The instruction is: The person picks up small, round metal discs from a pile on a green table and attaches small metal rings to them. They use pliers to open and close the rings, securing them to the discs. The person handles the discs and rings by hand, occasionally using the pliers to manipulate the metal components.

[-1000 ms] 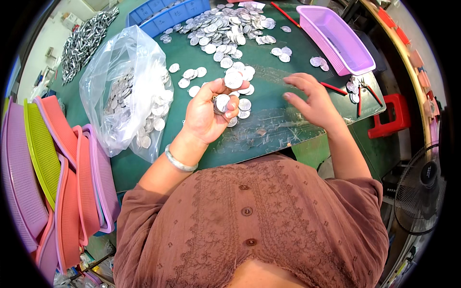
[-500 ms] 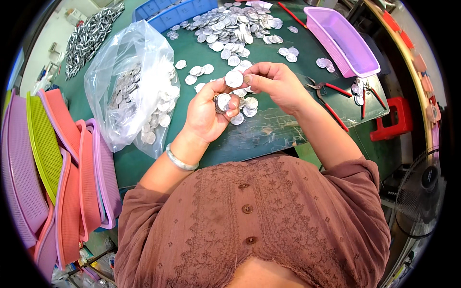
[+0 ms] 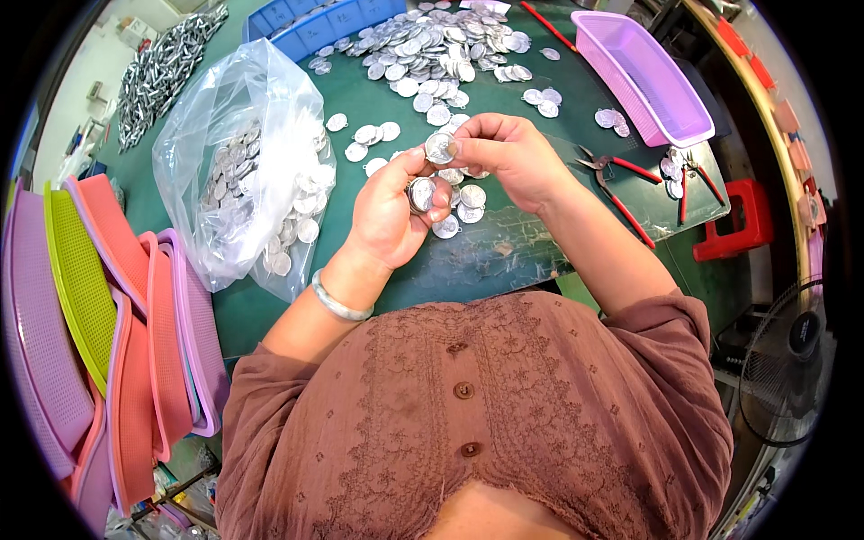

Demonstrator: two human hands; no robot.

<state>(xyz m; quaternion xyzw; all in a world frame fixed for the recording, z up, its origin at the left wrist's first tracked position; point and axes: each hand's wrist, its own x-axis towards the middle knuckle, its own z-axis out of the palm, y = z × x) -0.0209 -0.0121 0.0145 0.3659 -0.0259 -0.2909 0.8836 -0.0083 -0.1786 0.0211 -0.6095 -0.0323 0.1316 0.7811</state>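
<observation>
1. the left hand (image 3: pixel 389 211) is cupped palm-up over the near middle of the green desk (image 3: pixel 378 99), its grip closed around a small stack of silver discs (image 3: pixel 421 193), which the curled fingers keep from sliding off.
2. the right hand (image 3: pixel 508 155) meets it from the right, thumb and forefinger pinched together on a single disc (image 3: pixel 440 147) held just above the stack, close enough to be added or lifted off.
3. loose discs (image 3: pixel 461 202) lie on the desk right under both hands, within easy reach.
4. a larger heap of discs (image 3: pixel 432 45) is spread at the far side, and a clear plastic bag (image 3: pixel 247 171) with more discs sits to the left.
5. a purple tray (image 3: pixel 641 74) stands far right; red-handled pliers (image 3: pixel 621 189) lie near it, untouched.
6. coloured trays (image 3: pixel 99 306) are stacked on edge at the far left.
</observation>
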